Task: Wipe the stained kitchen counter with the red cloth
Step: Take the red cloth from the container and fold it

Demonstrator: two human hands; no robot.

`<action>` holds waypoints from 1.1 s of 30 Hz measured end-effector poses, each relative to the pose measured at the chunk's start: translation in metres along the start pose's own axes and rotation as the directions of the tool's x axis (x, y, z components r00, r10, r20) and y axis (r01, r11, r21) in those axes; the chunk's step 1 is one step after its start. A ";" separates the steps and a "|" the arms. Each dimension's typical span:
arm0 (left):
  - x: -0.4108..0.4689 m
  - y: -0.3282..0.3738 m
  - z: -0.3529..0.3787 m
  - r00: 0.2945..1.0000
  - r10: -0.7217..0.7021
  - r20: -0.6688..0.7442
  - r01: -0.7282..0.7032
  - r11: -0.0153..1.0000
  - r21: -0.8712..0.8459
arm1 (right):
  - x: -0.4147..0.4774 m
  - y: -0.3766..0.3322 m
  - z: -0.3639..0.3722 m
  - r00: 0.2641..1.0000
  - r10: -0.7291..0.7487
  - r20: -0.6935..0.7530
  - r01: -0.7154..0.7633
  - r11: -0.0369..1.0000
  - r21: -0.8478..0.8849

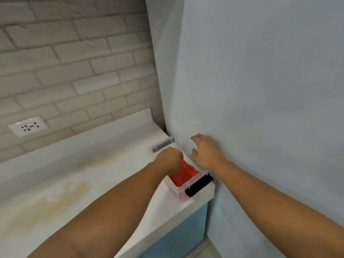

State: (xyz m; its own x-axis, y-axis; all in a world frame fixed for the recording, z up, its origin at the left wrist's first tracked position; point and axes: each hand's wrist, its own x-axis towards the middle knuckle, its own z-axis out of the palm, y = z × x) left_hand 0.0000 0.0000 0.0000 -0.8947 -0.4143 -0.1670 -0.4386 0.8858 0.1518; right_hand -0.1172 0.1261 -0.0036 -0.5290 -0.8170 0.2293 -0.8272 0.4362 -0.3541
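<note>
Red cloth [183, 173] in clear box [181, 190], lower centre of frame. Left hand [170, 160] closed on cloth; right hand [205, 152] open, above box. Lift straight up, steady box, then carry cloth to stains [55, 198] on counter [93, 151], lower left.

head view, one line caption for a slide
Left hand grasps red cloth in clear box; right hand open.

Red cloth [183, 175] is seen folded flat inside a clear plastic box at counter's right end, next to the wall; its far part is hidden. Counter [78, 164] is white, w/ yellowish-brown stains [61, 198] spread across the left and middle; the right end looks clean.
</note>
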 end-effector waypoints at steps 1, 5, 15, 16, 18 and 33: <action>0.007 0.000 0.006 0.998 -0.026 0.051 0.024 0.999 0.034 | 0.002 0.003 0.003 0.999 0.018 0.028 -0.018 1.000 0.003; 0.030 0.003 0.025 0.973 -0.085 0.215 0.054 0.987 0.149 | 0.007 0.014 0.014 0.988 0.094 0.123 -0.098 0.995 0.030; 0.055 0.016 0.076 0.857 -0.184 0.482 0.148 0.983 0.112 | 0.012 0.031 0.040 0.937 0.247 0.245 -0.265 0.963 0.042; 0.057 0.017 0.074 0.869 -0.162 0.468 0.138 0.987 0.086 | 0.012 0.032 0.041 0.938 0.248 0.242 -0.269 0.962 0.056; 0.061 0.015 0.073 0.896 -0.169 0.411 0.176 0.984 0.022 | 0.012 0.032 0.041 0.936 0.254 0.243 -0.280 0.957 0.078; 0.011 0.001 -0.024 0.978 -0.142 0.154 0.166 0.974 -0.154 | 0.029 -0.035 -0.013 0.989 0.135 0.062 -0.144 0.974 0.177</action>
State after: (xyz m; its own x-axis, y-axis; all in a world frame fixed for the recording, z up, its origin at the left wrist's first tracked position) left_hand -0.0119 -0.0088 0.0215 -0.7994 -0.4989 -0.3347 -0.5887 0.7618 0.2705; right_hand -0.1058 0.0919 0.0268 -0.6231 -0.7725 0.1227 -0.6957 0.4758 -0.5382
